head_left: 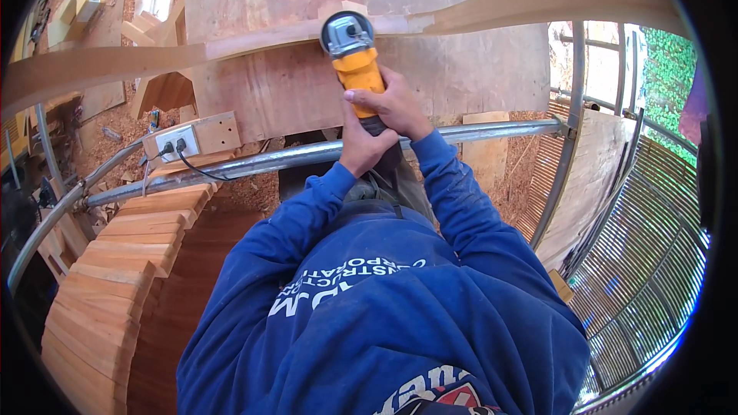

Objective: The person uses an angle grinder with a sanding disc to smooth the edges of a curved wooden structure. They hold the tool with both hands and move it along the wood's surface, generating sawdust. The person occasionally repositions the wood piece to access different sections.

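Observation:
A yellow and black angle grinder (360, 71) points away from me, with its silver head and round disc at the far end. The disc lies over a long wooden board (538, 1), which runs from left to right across the plywood worktop (277, 96). It seems to meet the board's surface, though the contact is hidden beneath the head. My right hand (403, 105) wraps around the grinder's body from the right. Lower down, my left hand (361, 144) grips the rear of its handle, its thumb along the body. Both sleeves are blue.
A metal pipe (288, 157) crosses between me and the worktop. To the left, a white socket box (176, 141) holds two black plugs with cords. Stacked wooden boards (115, 284) lie at lower left. Wood shavings cover the ground; a plywood panel (588, 173) leans at right.

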Demonstrator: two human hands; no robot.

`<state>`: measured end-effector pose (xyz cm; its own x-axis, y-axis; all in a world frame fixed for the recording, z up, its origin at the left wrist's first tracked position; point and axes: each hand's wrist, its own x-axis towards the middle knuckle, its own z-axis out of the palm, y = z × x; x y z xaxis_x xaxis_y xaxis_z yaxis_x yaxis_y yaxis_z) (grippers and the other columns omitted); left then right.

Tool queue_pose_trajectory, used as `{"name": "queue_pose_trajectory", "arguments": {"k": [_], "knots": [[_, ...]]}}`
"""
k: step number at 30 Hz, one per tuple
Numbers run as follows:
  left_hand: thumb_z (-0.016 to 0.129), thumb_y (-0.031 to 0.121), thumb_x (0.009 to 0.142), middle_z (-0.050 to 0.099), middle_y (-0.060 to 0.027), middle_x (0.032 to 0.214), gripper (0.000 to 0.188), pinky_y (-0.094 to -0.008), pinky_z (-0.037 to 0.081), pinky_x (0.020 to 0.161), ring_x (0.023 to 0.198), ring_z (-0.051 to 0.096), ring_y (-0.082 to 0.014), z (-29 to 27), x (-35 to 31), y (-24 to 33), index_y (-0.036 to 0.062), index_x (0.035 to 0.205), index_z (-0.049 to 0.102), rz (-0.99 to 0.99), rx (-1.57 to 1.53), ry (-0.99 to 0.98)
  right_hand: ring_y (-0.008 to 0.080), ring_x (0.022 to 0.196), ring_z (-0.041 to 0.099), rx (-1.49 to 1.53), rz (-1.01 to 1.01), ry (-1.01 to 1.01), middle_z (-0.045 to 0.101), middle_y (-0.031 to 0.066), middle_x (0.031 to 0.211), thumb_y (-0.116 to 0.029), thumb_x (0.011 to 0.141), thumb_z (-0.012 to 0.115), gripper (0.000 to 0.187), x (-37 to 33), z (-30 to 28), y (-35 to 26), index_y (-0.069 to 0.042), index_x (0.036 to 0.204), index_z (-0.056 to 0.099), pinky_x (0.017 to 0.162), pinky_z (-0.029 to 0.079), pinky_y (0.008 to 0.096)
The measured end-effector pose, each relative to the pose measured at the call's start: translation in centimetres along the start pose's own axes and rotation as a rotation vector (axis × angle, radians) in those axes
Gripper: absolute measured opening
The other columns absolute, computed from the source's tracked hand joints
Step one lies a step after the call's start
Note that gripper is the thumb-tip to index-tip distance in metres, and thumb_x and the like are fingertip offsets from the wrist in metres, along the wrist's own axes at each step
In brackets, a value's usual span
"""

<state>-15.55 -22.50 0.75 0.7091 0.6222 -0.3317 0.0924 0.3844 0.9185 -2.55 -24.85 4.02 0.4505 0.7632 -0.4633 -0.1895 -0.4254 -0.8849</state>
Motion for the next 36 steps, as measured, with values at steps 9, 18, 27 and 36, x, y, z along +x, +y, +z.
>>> {"name": "queue_pose_trajectory", "arguments": {"k": [9,18,27,36], "knots": [[0.075,0.009,0.072,0.057,-0.0149,0.119,0.085,-0.0334,0.055,0.085,0.101,0.065,-0.0207,5.5,-0.4,0.2,0.0030,0.142,0.027,-0.088,-0.095,-0.127,0.0154,0.093,0.067,0.045,0.072,0.109,0.070,0.0087,0.106,-0.026,0.083,0.081,0.050,-3.3,-4.6,-0.6,0.003,0.119,0.064,0.084,0.054,0.0313],[0.075,0.010,0.070,0.056,-0.0151,0.119,0.086,-0.0342,0.055,0.085,0.100,0.064,-0.0213,1.7,0.1,1.5,0.0028,0.142,0.026,-0.001,-0.031,-0.019,0.0159,0.095,0.067,0.082,0.084,0.044,0.070,0.0087,0.108,-0.026,0.083,0.081,0.049,-0.9,-1.3,-0.2,0.003,0.120,0.064,0.086,0.054,0.0314],[0.070,0.003,0.072,0.056,-0.0125,0.116,0.080,-0.0322,0.055,0.083,0.098,0.064,-0.0185,-7.9,-1.4,2.9,0.0046,0.140,0.028,-0.055,-0.045,0.110,0.0134,0.096,0.065,0.094,0.045,-0.151,0.069,0.0061,0.109,-0.030,0.083,0.081,0.053,2.4,8.6,-1.7,0.001,0.122,0.064,0.087,0.053,0.0301],[0.071,0.004,0.073,0.058,-0.0126,0.114,0.083,-0.0318,0.056,0.080,0.093,0.065,-0.0181,-10.3,-0.8,4.7,0.0038,0.143,0.026,-0.107,0.022,0.036,0.0159,0.092,0.067,0.173,0.041,-0.063,0.070,0.0087,0.106,-0.030,0.082,0.082,0.052,3.1,10.3,-1.4,0.003,0.118,0.064,0.084,0.055,0.0319]]}}
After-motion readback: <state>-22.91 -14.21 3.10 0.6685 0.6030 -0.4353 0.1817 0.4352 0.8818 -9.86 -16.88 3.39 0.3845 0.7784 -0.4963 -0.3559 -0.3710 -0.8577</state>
